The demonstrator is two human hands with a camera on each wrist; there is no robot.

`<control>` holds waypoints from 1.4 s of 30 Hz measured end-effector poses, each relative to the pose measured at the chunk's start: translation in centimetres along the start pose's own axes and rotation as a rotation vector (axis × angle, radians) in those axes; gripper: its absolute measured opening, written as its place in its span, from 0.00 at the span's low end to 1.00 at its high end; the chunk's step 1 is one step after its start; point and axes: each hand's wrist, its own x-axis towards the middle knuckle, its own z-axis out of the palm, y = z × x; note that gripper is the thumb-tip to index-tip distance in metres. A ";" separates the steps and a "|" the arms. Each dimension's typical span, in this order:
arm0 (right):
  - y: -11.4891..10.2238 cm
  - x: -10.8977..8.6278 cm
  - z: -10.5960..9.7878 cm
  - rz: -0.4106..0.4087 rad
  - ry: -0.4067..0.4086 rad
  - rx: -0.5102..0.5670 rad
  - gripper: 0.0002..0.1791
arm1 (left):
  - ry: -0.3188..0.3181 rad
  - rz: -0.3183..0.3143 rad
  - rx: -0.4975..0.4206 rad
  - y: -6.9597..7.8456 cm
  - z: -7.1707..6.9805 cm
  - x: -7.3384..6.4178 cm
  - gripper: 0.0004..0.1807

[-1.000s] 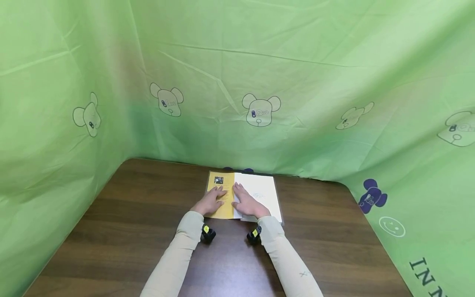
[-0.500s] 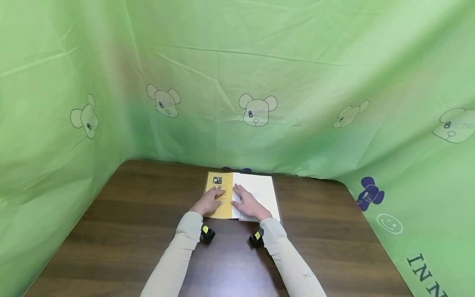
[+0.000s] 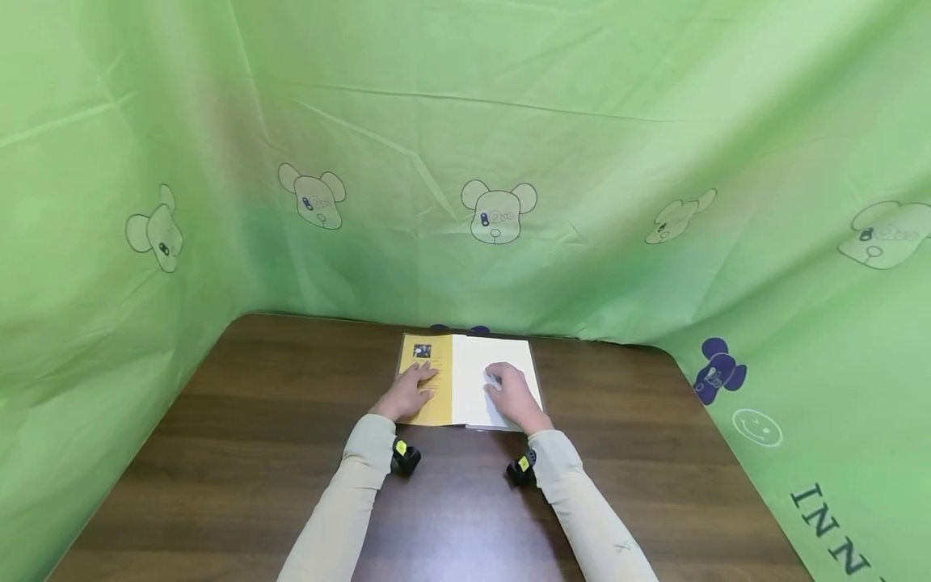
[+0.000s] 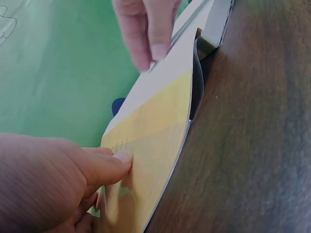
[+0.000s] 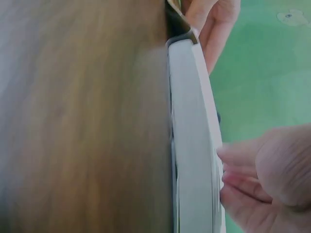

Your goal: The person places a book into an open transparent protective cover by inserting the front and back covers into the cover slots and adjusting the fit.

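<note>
An open book lies at the back of the table, with a yellow leaf on its left and a white page on its right. My left hand rests on the yellow leaf, thumb extended over it in the left wrist view. Over on the white page, my right hand has its fingers loosely bent and fingertips at the paper. In the right wrist view, the thick page block shows edge-on, with the right thumb and fingertips at its top surface.
The brown wooden table extends around the book. Behind and beside it hangs a green curtain printed with bear heads. A black wrist camera sits at the left cuff, another camera at the right.
My right hand has slid right from near the book's fold to the middle of the white page, its fingers bending more. The left hand has stayed on the yellow leaf.
</note>
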 end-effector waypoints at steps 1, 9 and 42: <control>0.3 -0.1 -0.2 0.003 0.017 -0.010 0.16 | 0.004 0.003 0.002 0.0 0.0 0.0 0.26; 1.8 -0.8 -2.2 0.105 0.060 -0.089 0.16 | 0.003 -0.013 0.003 0.0 -0.1 -0.1 0.26; 3.6 -1.1 -5.3 0.479 -0.147 0.078 0.35 | -0.018 -0.048 0.003 0.1 -0.1 0.5 0.27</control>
